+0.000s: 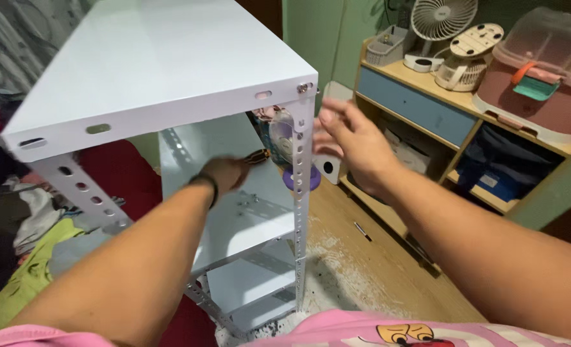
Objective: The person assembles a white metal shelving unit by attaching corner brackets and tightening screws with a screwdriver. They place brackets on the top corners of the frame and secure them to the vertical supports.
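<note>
Nearest the camera, both forearms reach out over the wood floor (362, 270). Left hand (224, 175), mid-scene under the top shelf, has its grip pressed together round a dark-handled screwdriver (258, 156), tip hidden. Right hand (349, 138) hangs w/ fingers spread, holding nothing, just right of the perforated corner post (303, 193). White metal shelf rack (163, 71) stands centre-left: stiff, smooth, prob. light but wobbly; best held by a post, not sheet edges. Far right, wooden cabinet (427, 96) w/ fan.

The rack (163, 71) is glossy white painted metal with perforated posts (302, 193); the floor (375, 270) is worn matt wood; the cabinet (427, 103) is smooth wood.
</note>
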